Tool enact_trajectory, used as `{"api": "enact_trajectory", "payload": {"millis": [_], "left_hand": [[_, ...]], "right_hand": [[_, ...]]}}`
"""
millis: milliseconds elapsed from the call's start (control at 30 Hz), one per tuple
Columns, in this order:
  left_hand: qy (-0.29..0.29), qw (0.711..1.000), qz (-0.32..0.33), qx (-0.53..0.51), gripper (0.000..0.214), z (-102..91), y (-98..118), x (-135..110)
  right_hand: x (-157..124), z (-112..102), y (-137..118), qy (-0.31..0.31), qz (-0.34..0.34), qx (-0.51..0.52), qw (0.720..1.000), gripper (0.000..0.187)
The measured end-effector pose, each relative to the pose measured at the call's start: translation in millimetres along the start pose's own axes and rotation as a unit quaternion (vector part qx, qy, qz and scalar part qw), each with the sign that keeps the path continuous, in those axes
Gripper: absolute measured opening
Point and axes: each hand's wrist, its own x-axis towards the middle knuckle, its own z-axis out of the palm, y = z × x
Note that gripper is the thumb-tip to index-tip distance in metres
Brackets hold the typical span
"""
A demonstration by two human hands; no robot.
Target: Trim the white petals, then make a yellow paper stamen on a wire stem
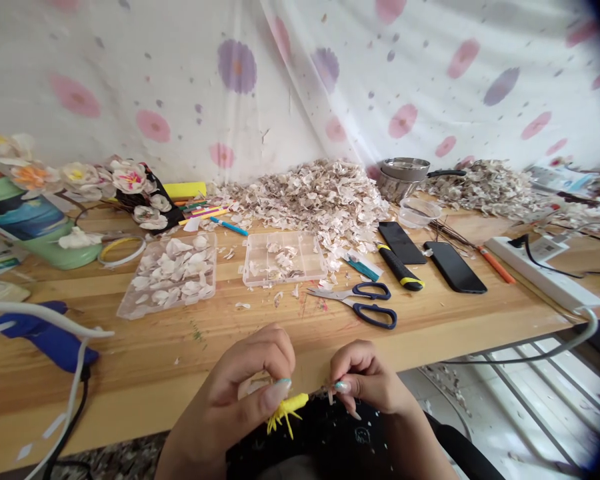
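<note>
My left hand [245, 387] is closed in a pinch on a small yellow fringed piece [286, 412], held over my lap just below the table's front edge. My right hand [365, 380] is beside it, fingers curled together with the tips pinched; what they hold is too small to make out. Blue-handled scissors [365, 303] lie on the wooden table [480, 313] just beyond my hands. Two clear plastic boxes hold pale petal pieces: one on the left [170, 275], one in the middle [283, 259].
A big heap of pale petal scraps [320, 193] lies at the back. A blue glue gun [50, 340] rests at left, finished flowers [125, 180] behind it. Two phones [453, 267], a utility knife [400, 267], a power strip [545, 273] and a metal pot [403, 175] sit to the right.
</note>
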Motion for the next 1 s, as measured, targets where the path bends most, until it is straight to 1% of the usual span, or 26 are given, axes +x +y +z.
{"api": "enact_trajectory", "payload": {"millis": [100, 167, 200, 233, 300, 367, 400, 467, 500, 567, 633, 733, 800, 900, 1000], "left_hand": [[0.006, 0.999, -0.004, 0.032, 0.029, -4.8, 0, -2], [-0.011, 0.997, 0.012, 0.070, 0.025, -11.4, -1, 0], [-0.026, 0.995, 0.022, 0.092, 0.023, -15.1, -3, 1], [-0.042, 0.992, 0.033, 0.112, 0.022, -18.6, -4, 2], [-0.064, 0.987, 0.048, 0.136, 0.021, -23.3, -7, 4], [-0.054, 0.988, 0.050, 0.134, 0.021, -23.4, -7, 3], [-0.048, 0.989, 0.047, 0.129, 0.021, -21.6, -6, 2], [-0.040, 0.992, 0.030, 0.116, 0.019, -15.5, -4, 0], [-0.041, 0.993, 0.020, 0.106, 0.018, -11.7, -3, -1], [-0.048, 0.996, 0.004, 0.078, 0.019, -4.0, -1, -2], [-0.029, 0.998, 0.002, 0.049, 0.020, 2.8, -1, -1], [0.047, 0.998, 0.018, 0.040, 0.022, 10.3, -3, 3], [0.082, 0.995, 0.034, 0.049, 0.023, 14.0, -4, 5], [0.099, 0.994, 0.045, 0.033, 0.022, 19.4, -4, 5], [0.116, 0.992, 0.045, 0.009, 0.019, 25.3, -5, 3]], "right_hand": [[0, 1, 2, 0.023, -0.024, -0.011, 0.999, 0.032], [1, 2, 1, 0.066, -0.064, -0.049, 0.995, 0.030], [1, 3, 0, 0.094, -0.095, -0.086, 0.987, 0.029], [2, 3, -1, 0.120, -0.130, -0.136, 0.975, 0.027], [3, 4, -5, 0.151, -0.197, -0.253, 0.935, 0.021], [3, 4, -9, 0.157, -0.244, -0.349, 0.891, 0.017], [4, 5, -10, 0.157, -0.261, -0.379, 0.874, 0.016], [5, 7, -12, 0.152, -0.286, -0.408, 0.853, 0.017], [6, 10, -12, 0.150, -0.294, -0.408, 0.851, 0.017], [9, 16, -8, 0.156, -0.299, -0.381, 0.861, 0.018], [13, 25, -2, 0.178, -0.275, -0.323, 0.888, 0.023], [18, 38, 7, 0.214, -0.202, -0.206, 0.933, 0.031], [21, 46, 11, 0.214, -0.157, -0.139, 0.954, 0.036], [25, 52, 14, 0.192, -0.119, -0.065, 0.972, 0.042], [27, 53, 15, 0.189, -0.100, -0.020, 0.977, 0.043]]}}
